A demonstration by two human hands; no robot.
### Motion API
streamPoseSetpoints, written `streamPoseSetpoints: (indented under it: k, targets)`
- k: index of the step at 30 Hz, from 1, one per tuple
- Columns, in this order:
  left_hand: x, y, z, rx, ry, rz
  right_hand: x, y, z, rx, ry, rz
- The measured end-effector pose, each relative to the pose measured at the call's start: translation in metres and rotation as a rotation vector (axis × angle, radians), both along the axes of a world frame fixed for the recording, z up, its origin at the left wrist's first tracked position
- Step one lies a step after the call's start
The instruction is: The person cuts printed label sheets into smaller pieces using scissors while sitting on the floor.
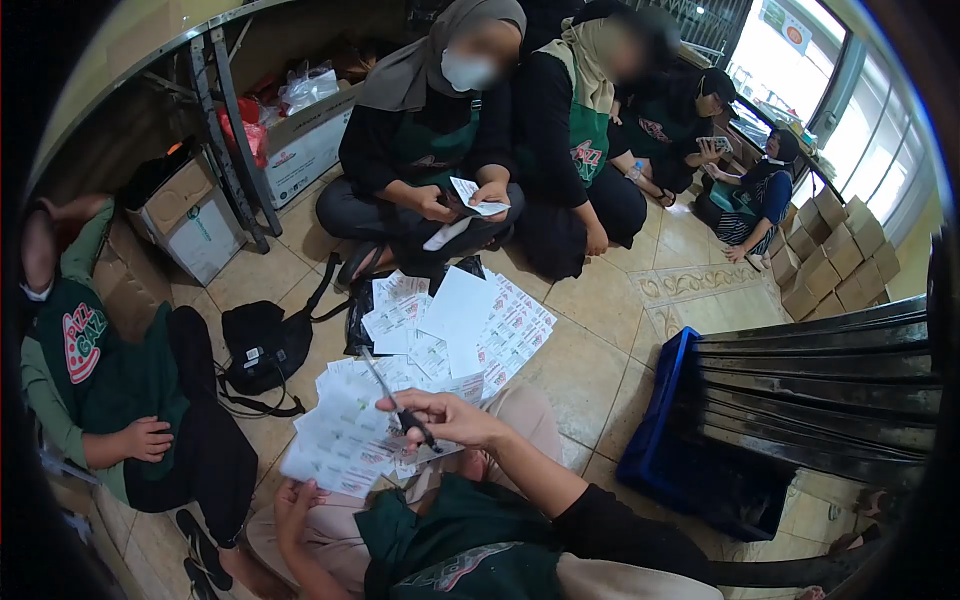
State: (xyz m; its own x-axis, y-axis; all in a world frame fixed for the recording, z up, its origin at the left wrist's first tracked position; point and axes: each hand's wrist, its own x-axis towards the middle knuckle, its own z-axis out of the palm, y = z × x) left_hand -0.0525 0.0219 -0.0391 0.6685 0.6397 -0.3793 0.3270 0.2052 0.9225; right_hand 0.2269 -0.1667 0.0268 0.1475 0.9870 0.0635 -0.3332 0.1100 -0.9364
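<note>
My left hand (298,503) grips the lower left corner of a printed paper sheet (345,440), fingers pressed to its edge. In my right hand (455,420) is a pair of scissors (414,428), its dark handle in the fingers and its metal blades pointing up and away over the sheet. I cannot tell whether the blades touch the paper. Beyond my hands, several printed sheets (515,330) with rows of repeated labels lie spread on the floor. A blank white sheet (460,310) rests on top of them.
A blue crate (650,410) stands at the right beside dark metal slats (810,365). A black bag (265,345) with straps lies at the left. Several people sit around; the person opposite (430,150) holds papers. Small cardboard boxes (835,255) are stacked at the far right.
</note>
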Motion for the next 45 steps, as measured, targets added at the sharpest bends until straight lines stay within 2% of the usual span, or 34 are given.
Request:
streamPoseSetpoints:
  k: [2,4,5,8,12,14,16,17,18,23,25,29,33,40,45]
  targets:
    - [0.003,-0.009,-0.004,-0.147,-0.269,0.227,0.001,-0.001,-0.005,-0.009,0.052,-0.009]
    - [0.014,-0.019,-0.003,-0.137,-0.335,0.195,-0.001,-0.001,-0.009,-0.014,0.228,0.003]
    - [0.019,-0.022,-0.003,-0.126,-0.402,0.157,-0.003,0.001,-0.006,-0.054,0.226,0.009]
    - [0.028,-0.024,-0.009,-0.005,-0.319,0.214,-0.017,0.004,0.004,-0.076,0.186,-0.032]
    - [0.043,-0.02,-0.008,0.113,-0.344,0.347,-0.015,0.006,-0.011,-0.088,0.173,-0.066]
    - [0.04,-0.016,-0.001,0.11,-0.281,0.3,-0.017,0.004,-0.012,-0.056,0.15,-0.113]
    - [0.037,-0.015,0.006,0.191,-0.157,0.275,-0.01,0.0,-0.04,-0.201,-0.087,-0.154]
    - [0.036,-0.013,0.007,0.184,-0.173,0.304,-0.018,0.003,-0.029,-0.139,-0.008,-0.251]
    - [0.034,-0.012,0.009,0.177,-0.19,0.334,-0.016,0.002,-0.029,-0.161,-0.068,-0.27]
    - [0.02,-0.003,0.022,0.134,-0.153,0.489,-0.016,-0.019,-0.033,-0.241,-0.076,0.009]
    - [0.017,-0.003,0.024,0.115,-0.255,0.436,-0.026,-0.025,-0.038,-0.243,0.004,0.192]
    - [0.02,-0.011,0.039,0.091,-0.259,0.452,-0.045,-0.021,-0.045,-0.197,0.024,0.404]
    - [0.024,-0.013,0.048,0.145,-0.226,0.398,-0.056,-0.006,-0.039,-0.14,0.159,0.364]
    - [0.019,-0.016,0.054,0.155,-0.12,0.403,-0.055,0.003,-0.036,-0.16,0.208,0.347]
    - [0.021,-0.018,0.054,0.165,-0.149,0.397,-0.057,0.002,-0.034,-0.163,0.185,0.338]
